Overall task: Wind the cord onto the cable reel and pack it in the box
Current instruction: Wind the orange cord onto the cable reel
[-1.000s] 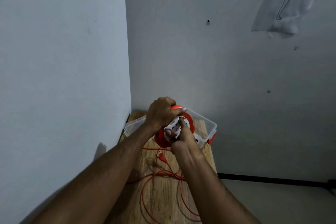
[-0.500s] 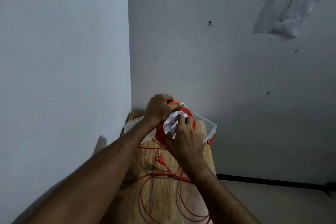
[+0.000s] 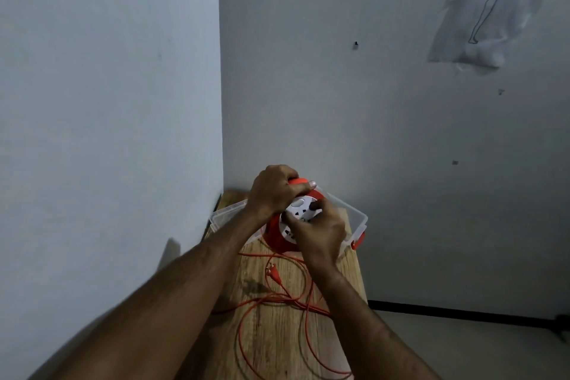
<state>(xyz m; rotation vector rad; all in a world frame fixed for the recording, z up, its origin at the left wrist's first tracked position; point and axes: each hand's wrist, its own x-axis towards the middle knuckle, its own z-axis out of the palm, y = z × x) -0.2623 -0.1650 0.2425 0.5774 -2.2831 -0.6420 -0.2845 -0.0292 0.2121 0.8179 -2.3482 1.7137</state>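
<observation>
Nearest you, loose loops of the orange cord [image 3: 274, 318] lay sprawled over the wooden table [image 3: 277, 348], running off its near edge, with the orange plug [image 3: 273, 273] lying among them just short of the reel. Beyond that, your right hand [image 3: 317, 231] was curled against the white socket face of the cable reel [image 3: 277, 234], fingertips hooked onto it so that you gripped the hub. The reel itself stood tilted on its edge, facing you, its lower rim down near the tabletop, in front of the box. Your left hand [image 3: 273, 194] was closed over the orange handle at the top of the reel, thumb laid along it, holding it steady. Just behind the reel sat the clear plastic box [image 3: 354, 216], lidless, with an orange latch on its right end; part of it was hidden by your hands. Farthest off, the table ended in the corner of two grey walls, and a sheet with a line drawing [image 3: 490, 9] hung high on the right wall
</observation>
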